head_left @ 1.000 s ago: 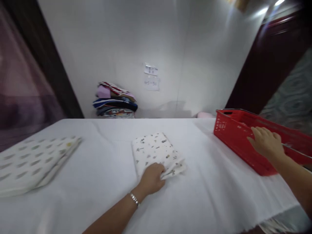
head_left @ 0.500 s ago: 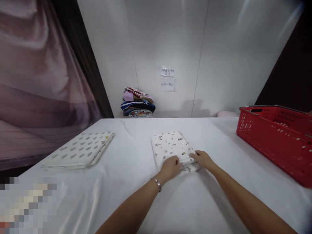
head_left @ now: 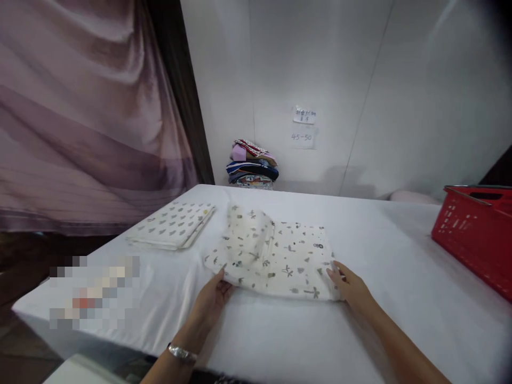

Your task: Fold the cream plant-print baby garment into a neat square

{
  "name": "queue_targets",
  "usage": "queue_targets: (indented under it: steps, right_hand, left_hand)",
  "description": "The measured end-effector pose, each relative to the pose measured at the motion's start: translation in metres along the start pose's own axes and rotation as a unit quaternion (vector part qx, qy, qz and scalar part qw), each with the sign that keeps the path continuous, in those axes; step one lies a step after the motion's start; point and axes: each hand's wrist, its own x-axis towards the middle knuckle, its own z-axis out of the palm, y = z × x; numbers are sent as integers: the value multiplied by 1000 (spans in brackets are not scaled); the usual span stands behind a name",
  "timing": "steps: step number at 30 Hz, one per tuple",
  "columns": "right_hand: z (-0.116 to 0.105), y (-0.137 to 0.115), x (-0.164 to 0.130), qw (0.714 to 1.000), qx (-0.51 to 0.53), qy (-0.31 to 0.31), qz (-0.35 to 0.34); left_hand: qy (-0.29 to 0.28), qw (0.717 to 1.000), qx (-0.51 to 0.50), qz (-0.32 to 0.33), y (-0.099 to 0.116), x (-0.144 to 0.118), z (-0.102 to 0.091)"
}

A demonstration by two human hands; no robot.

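Note:
A white cloth with small grey and brown prints [head_left: 298, 261] lies partly spread across the middle of the table, its left part loosely folded over. My left hand [head_left: 216, 296], with a silver bracelet at the wrist, pinches the near left corner, thumb on top and fingers below. At the near right corner, my right hand [head_left: 349, 282] grips the edge between thumb and fingers. Whether the cloth is a garment or a plain sheet I cannot tell. To the left lies a folded white cloth with rows of grey prints [head_left: 172, 226], touched by neither hand.
A white sheet covers the table [head_left: 384, 250]. On the right stands a red plastic basket [head_left: 472, 229]. Folded fabrics form a stack [head_left: 254, 168] beyond the far edge, near paper labels [head_left: 304, 128] on the wall. A pink curtain [head_left: 80, 106] hangs at left. Near left, something is pixelated.
The printed cloth has been opened out to the left from a compact folded bundle. My hands have moved apart to its two near corners. The view has turned left.

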Motion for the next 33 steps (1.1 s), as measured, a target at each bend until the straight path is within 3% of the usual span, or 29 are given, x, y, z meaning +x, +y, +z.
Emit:
queue_targets:
  steps: [3,6,9,12,15,16,18,21,22,24,27,30,33]
  right_hand:
    - [16,-4,5,999,4,5,-34]
    - [13,-11,12,997,50,9,-53]
    - [-21,-8,21,994,87,64,-9]
    - [-67,20,21,991,38,129,18]
    - [-99,64,10,997,-52,53,19]
    - [-105,77,6,996,-91,21,13]
    - [-110,91,2,987,-160,9,-18]
    - [-105,78,15,975,-207,43,-64]
    - [-99,67,24,974,-209,38,-77]
    - [-83,41,46,972,-205,4,-117]
    - [-51,5,87,959,-209,-16,-191]
    - [-23,-15,129,943,-236,-19,-235]
    - [-9,-22,163,935,-264,-40,-233]
  left_hand:
    - [-14,1000,-22,-4,4,-3,6]
    - [-14,999,-42,-23,6,-1,21]
    - [-36,998,-14,-41,-6,-7,31]
    - [-124,981,99,-112,-24,-29,26]
    - [-225,918,256,-202,-23,-53,11]
    - [-258,898,296,-198,-17,-56,8]
    - [-281,883,355,-125,2,-52,8]
    - [-213,862,454,72,32,-21,25]
    - [-180,834,501,149,38,-5,35]
    - [-128,742,593,285,43,28,56]
    - [-112,590,691,402,37,76,85]
    - [-119,475,766,416,28,112,105]
    - [-125,435,806,382,24,133,117]
